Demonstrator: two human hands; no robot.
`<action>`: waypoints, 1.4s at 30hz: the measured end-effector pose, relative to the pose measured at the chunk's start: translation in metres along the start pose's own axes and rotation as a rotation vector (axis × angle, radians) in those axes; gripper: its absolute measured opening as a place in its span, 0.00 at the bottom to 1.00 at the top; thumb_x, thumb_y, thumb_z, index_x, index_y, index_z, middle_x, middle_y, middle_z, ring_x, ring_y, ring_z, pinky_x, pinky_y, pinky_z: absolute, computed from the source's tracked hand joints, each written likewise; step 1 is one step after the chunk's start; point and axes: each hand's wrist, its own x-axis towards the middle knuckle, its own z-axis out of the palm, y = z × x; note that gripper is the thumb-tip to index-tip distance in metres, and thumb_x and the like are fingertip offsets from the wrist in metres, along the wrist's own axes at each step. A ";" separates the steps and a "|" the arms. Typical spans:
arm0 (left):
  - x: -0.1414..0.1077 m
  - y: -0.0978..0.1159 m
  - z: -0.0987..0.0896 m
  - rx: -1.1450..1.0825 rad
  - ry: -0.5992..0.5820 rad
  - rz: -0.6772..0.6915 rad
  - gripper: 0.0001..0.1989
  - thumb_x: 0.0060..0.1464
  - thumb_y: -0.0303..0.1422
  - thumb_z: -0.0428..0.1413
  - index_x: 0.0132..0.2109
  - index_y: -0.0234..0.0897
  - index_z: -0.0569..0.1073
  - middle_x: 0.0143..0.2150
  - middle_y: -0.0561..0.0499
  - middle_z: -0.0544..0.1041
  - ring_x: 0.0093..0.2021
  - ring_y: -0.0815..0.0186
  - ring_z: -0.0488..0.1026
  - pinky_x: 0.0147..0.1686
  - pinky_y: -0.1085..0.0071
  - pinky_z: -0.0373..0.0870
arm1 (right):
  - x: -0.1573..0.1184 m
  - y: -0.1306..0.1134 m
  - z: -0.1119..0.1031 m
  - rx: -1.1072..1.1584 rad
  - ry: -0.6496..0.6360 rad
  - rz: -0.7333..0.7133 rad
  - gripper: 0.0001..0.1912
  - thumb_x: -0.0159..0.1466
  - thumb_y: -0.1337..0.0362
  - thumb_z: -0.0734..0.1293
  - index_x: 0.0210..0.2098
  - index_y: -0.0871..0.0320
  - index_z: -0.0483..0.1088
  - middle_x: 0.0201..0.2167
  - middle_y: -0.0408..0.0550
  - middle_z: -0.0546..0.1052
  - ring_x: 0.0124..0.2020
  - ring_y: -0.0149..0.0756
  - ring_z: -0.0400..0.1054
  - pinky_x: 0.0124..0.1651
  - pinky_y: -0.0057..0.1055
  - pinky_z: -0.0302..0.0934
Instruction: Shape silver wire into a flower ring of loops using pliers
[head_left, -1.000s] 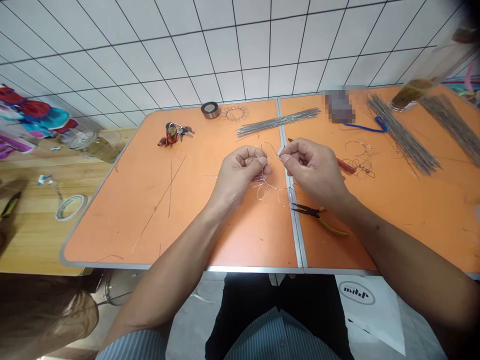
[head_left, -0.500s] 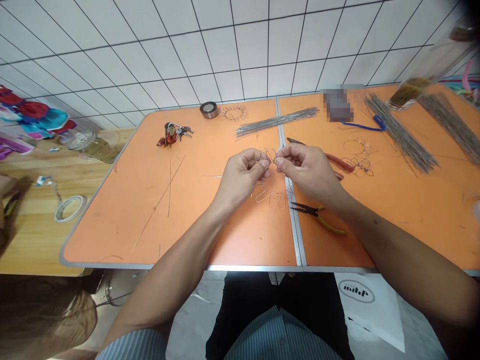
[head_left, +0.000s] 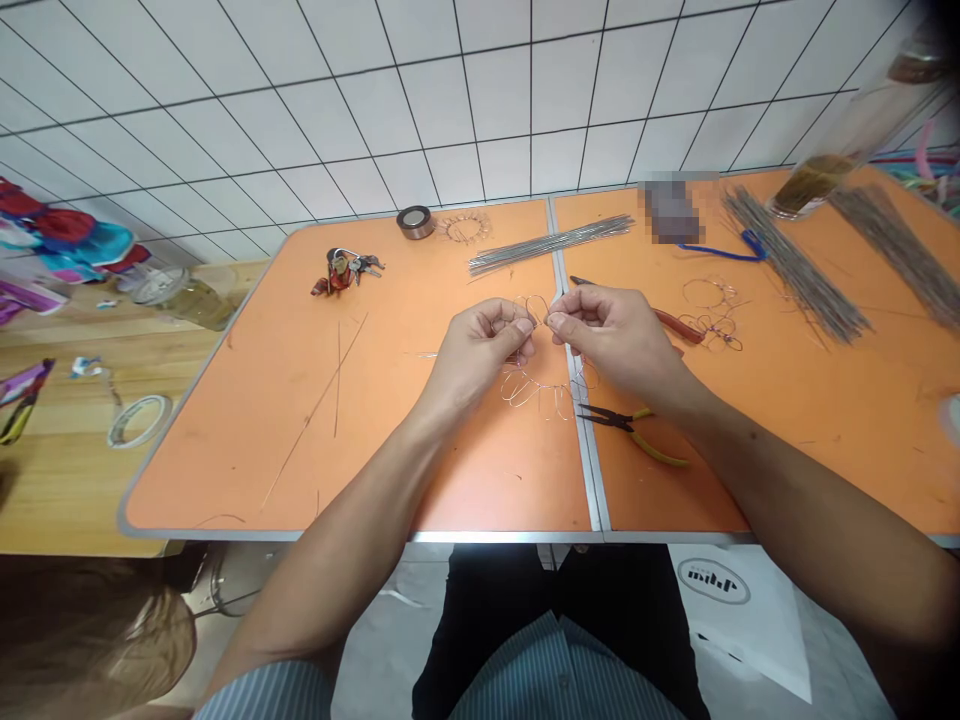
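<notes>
A thin wire ring with several looped petals (head_left: 534, 390) hangs below and between my hands over the orange table. My left hand (head_left: 491, 345) pinches the wire between thumb and forefinger. Close beside it, my right hand (head_left: 600, 330) is closed in a pinch on the same wire piece, the fingertips almost meeting. Small wire loops stick up above the fingertips. Under and behind the right hand lie red-handled pliers (head_left: 679, 325), partly covered. Yellow-handled long-nose pliers (head_left: 622, 418) rest just in front of the right wrist.
Bundles of straight wire (head_left: 551, 245) lie at the back and right (head_left: 802, 265). A tape roll (head_left: 415, 222), keys (head_left: 349, 270) and a finished-looking wire ring (head_left: 463, 228) sit behind. Loose wires (head_left: 315, 400) lie left. A jar (head_left: 814, 185) stands back right; a wooden table (head_left: 45, 490) adjoins left.
Both hands keep their pinch on the wire ring. The ring's hanging loops have turned slightly. At far left, a purple and yellow item has come into clearer view.
</notes>
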 end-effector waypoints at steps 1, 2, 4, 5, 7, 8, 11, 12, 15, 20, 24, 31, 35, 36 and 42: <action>0.000 0.000 0.000 -0.007 -0.004 -0.007 0.06 0.61 0.33 0.65 0.37 0.37 0.78 0.27 0.52 0.79 0.27 0.70 0.73 0.32 0.73 0.70 | 0.000 0.000 -0.001 0.010 -0.003 0.008 0.04 0.68 0.63 0.72 0.37 0.56 0.78 0.32 0.46 0.79 0.30 0.34 0.67 0.34 0.35 0.59; 0.000 0.001 -0.001 -0.017 -0.007 -0.018 0.06 0.62 0.34 0.65 0.38 0.37 0.78 0.28 0.52 0.79 0.27 0.70 0.73 0.32 0.73 0.70 | 0.000 0.000 -0.001 0.025 -0.005 0.016 0.04 0.68 0.64 0.72 0.37 0.56 0.78 0.32 0.46 0.79 0.30 0.33 0.67 0.34 0.34 0.60; 0.000 0.002 -0.001 -0.048 -0.001 -0.047 0.06 0.62 0.36 0.66 0.41 0.38 0.79 0.29 0.52 0.80 0.29 0.70 0.75 0.33 0.73 0.72 | 0.001 0.000 -0.003 0.064 0.002 0.032 0.04 0.68 0.64 0.72 0.36 0.57 0.78 0.32 0.46 0.79 0.29 0.32 0.67 0.34 0.34 0.61; 0.000 0.002 -0.001 -0.064 0.009 -0.062 0.07 0.63 0.36 0.65 0.42 0.38 0.79 0.30 0.52 0.80 0.30 0.69 0.76 0.34 0.72 0.72 | 0.001 -0.001 -0.003 0.082 0.006 0.040 0.04 0.68 0.64 0.72 0.36 0.57 0.78 0.32 0.45 0.79 0.29 0.32 0.67 0.34 0.33 0.62; 0.000 0.003 0.000 -0.081 0.030 -0.084 0.07 0.64 0.36 0.65 0.42 0.38 0.79 0.30 0.52 0.80 0.31 0.69 0.78 0.35 0.72 0.74 | 0.001 -0.002 -0.004 0.102 0.012 0.050 0.04 0.68 0.64 0.73 0.36 0.57 0.78 0.32 0.45 0.79 0.29 0.31 0.66 0.35 0.33 0.62; 0.000 0.003 0.000 -0.082 0.040 -0.088 0.06 0.64 0.36 0.65 0.42 0.38 0.78 0.30 0.52 0.80 0.32 0.69 0.78 0.36 0.72 0.74 | 0.001 -0.002 -0.004 0.104 0.015 0.053 0.03 0.68 0.64 0.73 0.36 0.57 0.78 0.33 0.45 0.79 0.28 0.31 0.66 0.35 0.33 0.62; 0.000 0.002 0.001 -0.056 0.045 -0.061 0.04 0.63 0.32 0.64 0.40 0.37 0.78 0.31 0.52 0.80 0.31 0.70 0.77 0.36 0.72 0.75 | 0.001 -0.002 -0.005 0.099 0.011 0.060 0.03 0.67 0.65 0.73 0.36 0.56 0.78 0.33 0.45 0.80 0.28 0.31 0.66 0.35 0.32 0.62; 0.000 0.001 0.001 -0.040 0.040 -0.042 0.03 0.63 0.31 0.63 0.39 0.37 0.78 0.31 0.52 0.80 0.31 0.70 0.77 0.36 0.72 0.74 | 0.001 -0.002 -0.006 0.100 0.001 0.063 0.03 0.67 0.64 0.73 0.37 0.56 0.78 0.33 0.46 0.80 0.28 0.31 0.66 0.34 0.33 0.62; 0.000 -0.001 0.001 0.018 0.024 0.032 0.02 0.62 0.29 0.63 0.38 0.37 0.78 0.30 0.52 0.80 0.31 0.70 0.76 0.35 0.72 0.73 | 0.001 0.000 -0.006 0.110 -0.050 0.069 0.04 0.67 0.63 0.74 0.36 0.56 0.77 0.32 0.45 0.79 0.27 0.31 0.65 0.33 0.33 0.61; 0.000 -0.002 0.002 0.041 0.015 0.062 0.01 0.62 0.30 0.63 0.39 0.38 0.78 0.30 0.53 0.79 0.32 0.69 0.76 0.34 0.72 0.73 | 0.001 0.001 -0.004 0.093 -0.029 0.055 0.05 0.67 0.61 0.73 0.36 0.55 0.77 0.31 0.45 0.78 0.27 0.32 0.62 0.31 0.34 0.58; -0.001 -0.002 0.002 0.045 -0.012 0.075 0.01 0.61 0.29 0.63 0.39 0.38 0.79 0.30 0.53 0.78 0.32 0.69 0.75 0.35 0.72 0.72 | 0.002 0.003 -0.004 0.055 -0.035 0.050 0.07 0.67 0.59 0.74 0.36 0.55 0.78 0.31 0.45 0.79 0.28 0.32 0.62 0.31 0.33 0.56; 0.002 -0.001 -0.001 -0.012 0.054 0.014 0.02 0.61 0.28 0.61 0.39 0.38 0.80 0.29 0.53 0.77 0.29 0.70 0.73 0.34 0.72 0.71 | 0.002 -0.001 -0.007 0.015 -0.015 0.057 0.04 0.68 0.62 0.73 0.38 0.56 0.79 0.34 0.47 0.81 0.31 0.34 0.68 0.36 0.34 0.62; 0.003 -0.002 0.002 -0.023 0.076 -0.016 0.02 0.59 0.29 0.62 0.37 0.38 0.80 0.28 0.54 0.75 0.28 0.71 0.71 0.33 0.72 0.69 | 0.001 -0.001 -0.001 -0.038 0.026 0.008 0.04 0.67 0.63 0.72 0.36 0.56 0.77 0.32 0.46 0.79 0.31 0.35 0.68 0.35 0.35 0.60; 0.003 -0.003 0.002 -0.017 0.082 -0.022 0.01 0.58 0.30 0.63 0.37 0.38 0.80 0.28 0.54 0.75 0.28 0.71 0.71 0.32 0.72 0.69 | 0.000 -0.001 0.001 -0.049 0.029 -0.008 0.05 0.67 0.62 0.72 0.35 0.55 0.77 0.32 0.46 0.79 0.32 0.35 0.68 0.35 0.35 0.59; 0.004 -0.009 0.001 0.035 0.086 0.015 0.06 0.58 0.32 0.65 0.33 0.39 0.79 0.26 0.55 0.72 0.26 0.71 0.68 0.31 0.72 0.71 | -0.003 -0.006 0.006 -0.084 0.026 -0.031 0.05 0.66 0.62 0.70 0.34 0.55 0.75 0.30 0.45 0.77 0.32 0.36 0.67 0.35 0.36 0.58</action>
